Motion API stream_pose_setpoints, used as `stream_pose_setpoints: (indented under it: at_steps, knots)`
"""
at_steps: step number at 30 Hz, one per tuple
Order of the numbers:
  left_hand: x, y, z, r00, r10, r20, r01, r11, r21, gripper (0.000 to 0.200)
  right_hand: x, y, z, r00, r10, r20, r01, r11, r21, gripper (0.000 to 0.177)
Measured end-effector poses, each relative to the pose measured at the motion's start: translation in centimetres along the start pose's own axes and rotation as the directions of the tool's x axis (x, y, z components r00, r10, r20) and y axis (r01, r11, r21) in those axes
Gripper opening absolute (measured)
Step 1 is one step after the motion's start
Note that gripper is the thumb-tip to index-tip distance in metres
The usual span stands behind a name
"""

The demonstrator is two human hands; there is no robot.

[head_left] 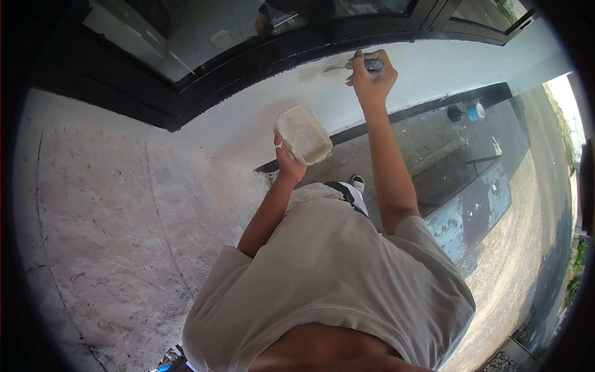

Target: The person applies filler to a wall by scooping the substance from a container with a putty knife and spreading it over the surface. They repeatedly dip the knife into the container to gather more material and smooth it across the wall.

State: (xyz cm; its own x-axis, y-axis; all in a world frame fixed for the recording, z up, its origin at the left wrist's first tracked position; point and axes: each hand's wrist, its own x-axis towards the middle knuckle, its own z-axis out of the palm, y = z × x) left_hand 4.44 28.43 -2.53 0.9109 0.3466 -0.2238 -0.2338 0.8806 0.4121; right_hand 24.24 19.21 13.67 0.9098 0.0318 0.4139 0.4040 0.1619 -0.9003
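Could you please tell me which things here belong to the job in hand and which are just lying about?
In use:
pale squarish plastic tub, left hand
thin dark-handled tool, right hand
white wall

Apparently lying about:
blue-and-white round bucket
small black container beside it

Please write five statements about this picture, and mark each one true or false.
1. The left hand holds a container. True.
2. The right hand is empty. False: it holds a tool with a dark handle.
3. A lid covers the container. False: its top is open, with pale material inside.
4. A darker patch shows on the white wall. True.
5. The blue and white bucket hangs from the window. False: it is on the ground.
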Motion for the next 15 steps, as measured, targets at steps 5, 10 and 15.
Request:
stream_pose_setpoints:
  at_steps: [5,10,15]
  knots:
    - [0.4,-0.2,-0.6,1.0,0.0,0.011,0.0,1.0,-0.011,0.076,-0.8,-1.7,-1.3,1.0,0.008,0.008,-0.009,0.996,0.084,0.024]
    - [0.9,0.0,-1.0,1.0,0.025,-0.008,-0.025,0.998,0.053,0.08,-0.5,-0.6,-0.3,0.997,0.051,0.055,-0.053,0.998,0.041,0.022]
    - [1.2,0.2,-0.9,0.998,0.056,0.005,-0.056,0.993,0.107,0.081,-0.3,-2.6,-0.1,1.0,0.007,0.0,-0.007,0.995,0.099,0.023]
